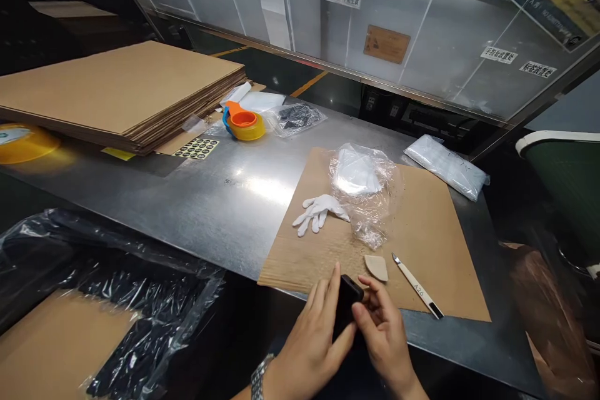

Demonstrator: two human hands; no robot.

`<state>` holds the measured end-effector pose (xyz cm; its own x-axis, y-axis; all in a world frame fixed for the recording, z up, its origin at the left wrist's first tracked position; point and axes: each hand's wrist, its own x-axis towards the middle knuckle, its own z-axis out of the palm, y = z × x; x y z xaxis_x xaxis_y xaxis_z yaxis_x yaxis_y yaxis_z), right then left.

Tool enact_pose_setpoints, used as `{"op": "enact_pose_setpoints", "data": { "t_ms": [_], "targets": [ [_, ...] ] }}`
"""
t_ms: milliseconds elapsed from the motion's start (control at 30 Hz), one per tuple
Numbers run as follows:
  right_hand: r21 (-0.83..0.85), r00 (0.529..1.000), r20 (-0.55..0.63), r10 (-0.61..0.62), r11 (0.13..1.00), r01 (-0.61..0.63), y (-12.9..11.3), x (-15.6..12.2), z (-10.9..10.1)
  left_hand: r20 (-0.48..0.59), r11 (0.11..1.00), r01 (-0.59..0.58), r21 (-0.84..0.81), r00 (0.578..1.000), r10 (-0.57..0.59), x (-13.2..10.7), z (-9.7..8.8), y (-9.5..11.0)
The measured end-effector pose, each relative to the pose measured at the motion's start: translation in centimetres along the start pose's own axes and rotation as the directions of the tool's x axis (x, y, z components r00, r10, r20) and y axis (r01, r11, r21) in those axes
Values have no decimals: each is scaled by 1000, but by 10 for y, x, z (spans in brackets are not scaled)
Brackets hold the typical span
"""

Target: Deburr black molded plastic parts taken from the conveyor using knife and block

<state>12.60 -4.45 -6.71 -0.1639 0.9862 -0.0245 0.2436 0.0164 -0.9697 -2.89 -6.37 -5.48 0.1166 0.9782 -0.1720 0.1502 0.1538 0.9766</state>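
Note:
A small black rounded object [347, 294] is held between my two hands at the front edge of the bench; its exact kind does not show. My left hand [315, 331] grips its left side, fingers along it and thumb across the front. On its right side, my right hand [382, 325] is closed with thumb and fingertips at the edge. Just beyond lies a beige wedge-shaped pad [376, 267] on the cardboard sheet [426, 231]. To the right rests a scalpel-like knife [417, 286] marked A26. A white glove [321, 212] lies farther back.
Crumpled clear plastic [372, 225] covers white sheets on the cardboard. A tape dispenser [246, 126] and a cardboard stack [140, 87] stand at the left. A wrapped white packet [447, 165] lies back right. Below left sits a plastic-lined box [178, 319]. A translucent panel [304, 12] rises behind.

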Motion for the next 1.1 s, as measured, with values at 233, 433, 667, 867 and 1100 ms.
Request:
{"op": "enact_pose_setpoints", "data": {
  "t_ms": [233,433,667,867,1100],
  "targets": [
    [220,997,26,68,973,-72,0,4,-1,146,861,173,-478,982,-116,4,-7,4],
    [319,975,211,68,938,-135,-2,6,-6,558,463,611,-643,787,-264,-6,7,-11],
    [423,963,248,109,882,-209,-7,7,-7,574,376,692,-617,722,-387,-9,12,-11],
    [68,991,68,112,991,-117,13,14,-25,571,358,691,-628,722,-392,-3,8,-8],
    [-647,945,-307,-110,752,-123,72,45,-95,286,297,421,-857,868,-405,9,-6,7]
  ]
}}
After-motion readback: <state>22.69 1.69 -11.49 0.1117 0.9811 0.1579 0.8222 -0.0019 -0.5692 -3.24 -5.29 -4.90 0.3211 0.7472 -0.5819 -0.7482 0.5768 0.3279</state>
